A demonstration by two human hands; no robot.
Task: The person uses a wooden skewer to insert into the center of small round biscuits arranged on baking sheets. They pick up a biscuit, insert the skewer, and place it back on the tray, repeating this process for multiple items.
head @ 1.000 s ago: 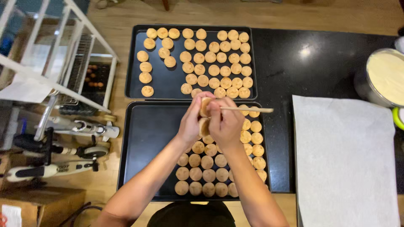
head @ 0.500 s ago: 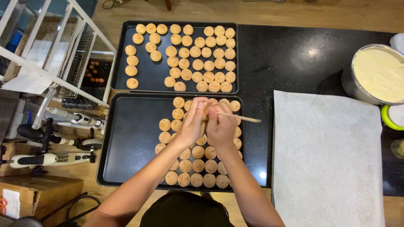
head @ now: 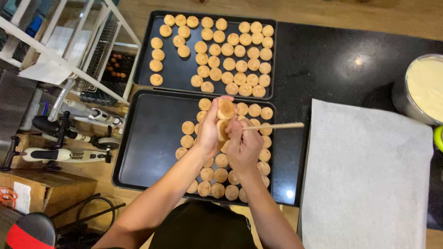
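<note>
1. Puff shells, small round golden-brown baked ones, are the work in hand: two of them sit in the left hand just left of the frame's middle, one stacked above the other, lifted over the nearer tray.
2. Black stone desk fills the upper right; a white sheet of paper covers its lower right part.
3. Nearer black metal baking tray lies in the middle of the frame, its left half bare, its right half lined with more round shells. A second black tray above it carries rows of the same shells.
4. Round metal tub of pale yellow cream stands at the right edge.
5. Left hand is curled around the two held shells, fingers cupping their sides.
6. Right hand touches the left and pinches a thin wooden stick, which points right; its near end meets the lower shell.
7. Handling, as a judgement: such shells look very light, dry and hollow, with a crisp crust that would crush or crack under a hard squeeze. A loose cupping hold around the rounded sides seems best, leaving the flat underside free for the stick.
</note>
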